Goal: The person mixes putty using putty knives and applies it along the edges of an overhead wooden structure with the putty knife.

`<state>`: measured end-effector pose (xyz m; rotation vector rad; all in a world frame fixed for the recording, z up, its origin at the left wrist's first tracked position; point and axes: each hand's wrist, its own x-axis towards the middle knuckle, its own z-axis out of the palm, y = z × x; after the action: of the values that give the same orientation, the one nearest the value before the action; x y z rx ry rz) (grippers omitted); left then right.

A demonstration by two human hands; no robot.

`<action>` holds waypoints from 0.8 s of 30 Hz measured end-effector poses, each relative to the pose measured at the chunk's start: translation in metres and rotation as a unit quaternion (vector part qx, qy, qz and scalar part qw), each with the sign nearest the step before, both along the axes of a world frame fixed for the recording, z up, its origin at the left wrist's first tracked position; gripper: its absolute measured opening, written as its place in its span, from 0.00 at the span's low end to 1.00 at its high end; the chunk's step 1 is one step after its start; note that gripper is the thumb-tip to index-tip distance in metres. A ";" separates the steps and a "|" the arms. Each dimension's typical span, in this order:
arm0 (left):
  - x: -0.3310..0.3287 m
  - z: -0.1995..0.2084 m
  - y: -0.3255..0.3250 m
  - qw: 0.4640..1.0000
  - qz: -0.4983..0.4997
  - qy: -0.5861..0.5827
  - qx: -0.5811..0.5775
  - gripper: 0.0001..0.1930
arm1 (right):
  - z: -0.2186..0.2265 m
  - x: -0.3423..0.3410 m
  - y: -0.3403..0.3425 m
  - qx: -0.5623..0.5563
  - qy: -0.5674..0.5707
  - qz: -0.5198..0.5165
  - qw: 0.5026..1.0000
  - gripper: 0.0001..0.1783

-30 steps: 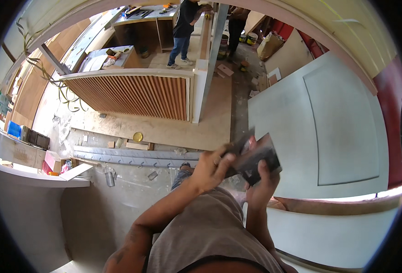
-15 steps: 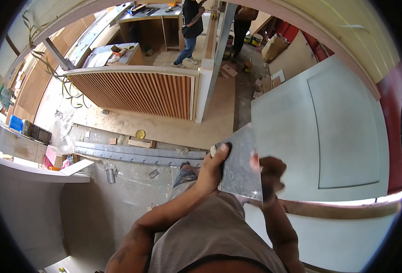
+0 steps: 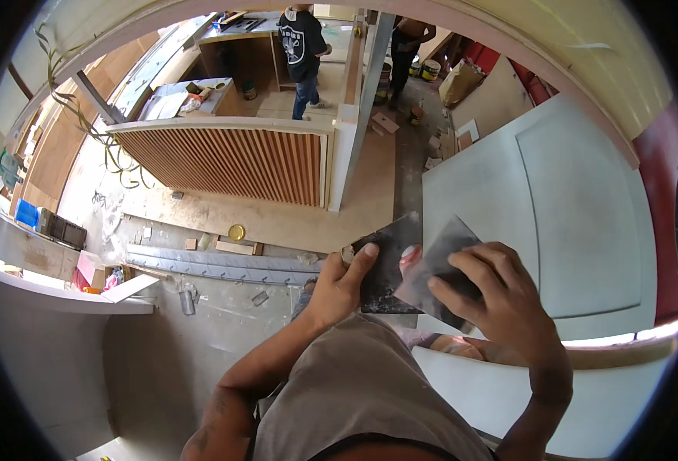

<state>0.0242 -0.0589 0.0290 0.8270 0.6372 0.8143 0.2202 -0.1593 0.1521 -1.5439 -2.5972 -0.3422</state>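
My left hand (image 3: 337, 288) grips a dark, flat putty board (image 3: 381, 269) by its left edge, thumb on top. A small dab of white and red putty (image 3: 409, 258) sits near the board's right side. My right hand (image 3: 508, 296) holds a thin grey metal putty blade (image 3: 455, 240), fingers spread across its upper face. The blade is tilted beside the dab and overlaps the board's right part; whether the two touch, I cannot tell. Right of my hands stands a large pale grey panel (image 3: 477, 180) with a dark grooved outline.
Beyond my hands is a low partition with wooden slats (image 3: 239, 161). Metal strips (image 3: 216, 261) and scraps lie on the floor. At left is a curved white counter (image 3: 54, 288). One person (image 3: 302, 58) stands behind the partition, another person (image 3: 408, 46) near paint buckets (image 3: 431, 71).
My right hand has come out from behind the board to its right, turning the blade face up. The putty dab now shows clearly. The person behind the partition has shifted left and turned.
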 end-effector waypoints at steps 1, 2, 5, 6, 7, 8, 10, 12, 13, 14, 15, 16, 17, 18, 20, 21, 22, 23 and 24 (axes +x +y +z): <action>0.000 -0.003 -0.001 0.999 -0.001 0.027 0.025 0.17 | -0.012 0.003 0.007 0.000 -0.010 0.018 1.000 0.20; 0.000 -0.004 -0.003 0.997 -0.002 0.055 0.049 0.17 | -0.012 0.005 0.005 -0.001 -0.010 0.018 1.000 0.20; -0.001 -0.001 0.000 0.993 0.045 0.051 0.097 0.17 | -0.008 0.008 0.002 -0.071 -0.068 -0.024 0.995 0.19; -0.001 0.001 -0.003 0.993 0.043 0.052 0.094 0.17 | -0.011 0.005 0.003 -0.073 -0.067 -0.026 0.995 0.19; -0.001 0.004 -0.006 0.990 0.040 0.070 0.111 0.17 | -0.016 0.002 0.006 -0.022 -0.043 -0.009 0.999 0.18; 0.000 0.006 -0.009 0.987 0.035 0.088 0.129 0.17 | -0.023 0.002 0.007 0.029 -0.019 0.007 0.999 0.17; -0.003 0.008 -0.002 0.994 0.036 0.062 0.085 0.17 | -0.028 0.003 0.007 0.006 -0.052 0.000 0.999 0.19; -0.008 0.010 -0.002 0.998 0.033 0.036 0.040 0.18 | -0.016 -0.002 -0.004 -0.023 -0.011 -0.036 0.999 0.23; -0.011 0.011 -0.003 0.990 0.018 0.088 0.105 0.18 | -0.019 -0.005 -0.006 0.037 0.034 -0.039 0.998 0.24; -0.013 0.012 -0.005 0.976 0.003 0.140 0.169 0.19 | -0.027 -0.004 -0.004 0.035 0.037 -0.040 0.998 0.24; -0.014 0.013 -0.004 0.975 0.002 0.141 0.169 0.19 | -0.037 -0.002 0.002 0.030 0.022 -0.039 0.999 0.23; -0.015 0.014 -0.002 0.987 0.008 0.110 0.114 0.18 | -0.042 -0.002 0.005 0.025 0.008 -0.037 0.999 0.21; -0.016 0.014 0.000 0.995 0.016 0.078 0.057 0.18 | -0.041 -0.004 -0.002 -0.021 0.045 -0.061 0.997 0.29; -0.013 0.012 0.003 0.995 0.017 0.075 0.060 0.18 | -0.047 -0.007 -0.004 -0.018 0.043 -0.059 0.997 0.29; -0.006 0.004 0.001 0.996 0.057 -0.046 -0.039 0.18 | -0.065 -0.016 -0.011 0.095 0.245 -0.050 0.963 0.21; -0.004 -0.002 -0.003 0.993 0.029 -0.044 -0.108 0.20 | -0.082 -0.022 -0.013 0.155 0.347 -0.011 0.925 0.20; 0.001 -0.007 -0.011 0.992 0.029 -0.043 -0.115 0.20 | -0.097 -0.026 -0.011 0.176 0.403 0.030 0.897 0.19; 0.008 -0.011 -0.017 0.985 0.017 -0.090 -0.145 0.21 | -0.117 -0.029 -0.006 0.190 0.465 0.038 0.864 0.19; 0.016 -0.013 -0.017 0.975 -0.004 -0.137 -0.174 0.22 | -0.141 -0.028 0.000 0.210 0.521 0.039 0.827 0.18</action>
<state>0.0406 -0.0762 0.0162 0.3884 0.5099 0.7654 0.1921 -0.1588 0.0113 -1.0078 -1.5664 -0.0143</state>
